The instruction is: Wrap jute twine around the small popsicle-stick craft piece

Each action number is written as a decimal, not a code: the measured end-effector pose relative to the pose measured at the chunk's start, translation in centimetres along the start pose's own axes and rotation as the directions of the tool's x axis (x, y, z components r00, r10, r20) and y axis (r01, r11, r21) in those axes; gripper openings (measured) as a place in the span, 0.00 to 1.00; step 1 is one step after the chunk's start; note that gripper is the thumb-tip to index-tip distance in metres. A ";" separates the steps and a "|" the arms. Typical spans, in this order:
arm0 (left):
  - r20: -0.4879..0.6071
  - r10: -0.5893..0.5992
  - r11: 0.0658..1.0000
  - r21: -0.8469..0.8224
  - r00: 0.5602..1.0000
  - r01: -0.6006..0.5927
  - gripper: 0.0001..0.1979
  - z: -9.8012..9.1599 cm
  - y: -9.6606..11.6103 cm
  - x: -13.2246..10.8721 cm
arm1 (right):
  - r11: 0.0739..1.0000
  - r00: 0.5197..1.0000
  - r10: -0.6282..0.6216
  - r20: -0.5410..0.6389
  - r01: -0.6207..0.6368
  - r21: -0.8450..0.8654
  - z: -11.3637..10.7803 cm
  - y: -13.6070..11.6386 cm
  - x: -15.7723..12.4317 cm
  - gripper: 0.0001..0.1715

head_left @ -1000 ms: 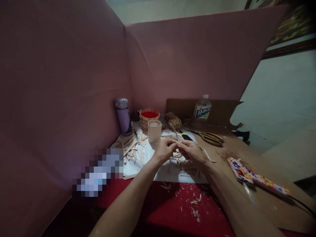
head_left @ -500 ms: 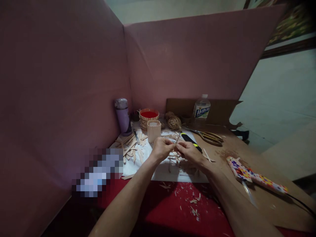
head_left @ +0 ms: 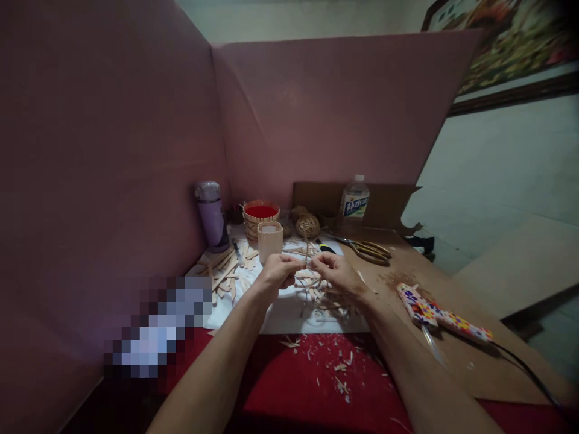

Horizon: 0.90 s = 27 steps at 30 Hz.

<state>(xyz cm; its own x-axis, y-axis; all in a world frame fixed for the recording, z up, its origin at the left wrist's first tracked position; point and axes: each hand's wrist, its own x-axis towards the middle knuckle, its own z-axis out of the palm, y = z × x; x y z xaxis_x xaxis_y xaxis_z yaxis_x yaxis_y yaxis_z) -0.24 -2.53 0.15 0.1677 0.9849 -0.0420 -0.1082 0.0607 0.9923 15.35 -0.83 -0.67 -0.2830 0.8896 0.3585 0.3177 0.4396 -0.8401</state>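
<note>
Between my two hands runs a thin brown twine (head_left: 307,244), pinched at the fingertips. My left hand (head_left: 278,270) closes thumb and forefinger on it from the left. Fingertips of my right hand (head_left: 332,270) grip it from the right, almost touching the left ones. One end of the twine stands up above the fingers and a loose length hangs below. Just behind my left hand is a small cup of wooden sticks (head_left: 270,244). A larger stick-covered container with a red inside (head_left: 261,220) stands behind that, beside a ball of twine (head_left: 307,225).
Wooden sticks (head_left: 224,274) lie scattered on white paper (head_left: 275,322). A purple bottle (head_left: 210,217) stands left, a clear plastic bottle (head_left: 355,202) at the back. Gold-handled scissors (head_left: 371,251) and a flower-patterned glue gun (head_left: 420,307) rest on cardboard at right. Shavings litter the red cloth (head_left: 312,386).
The view has swung slightly right, so everything sits further left. My fingertips have drawn slightly apart along the twine, and both hands still pinch it.
</note>
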 end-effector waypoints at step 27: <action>-0.044 0.051 0.976 -0.211 0.998 -0.059 0.12 0.0 -0.2 0.3 | 0.821 0.910 0.050 -0.413 -0.273 -0.502 -1.1 0.3 -0.8 0.21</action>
<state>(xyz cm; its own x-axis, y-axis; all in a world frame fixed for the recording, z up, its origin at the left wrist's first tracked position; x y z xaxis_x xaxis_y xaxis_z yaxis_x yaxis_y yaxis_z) -0.12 -2.22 -0.09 0.1191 0.9929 0.0037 -0.3220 0.0351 0.9461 16.64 -1.26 -0.74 0.1318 0.8820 0.4524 0.7924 0.1805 -0.5827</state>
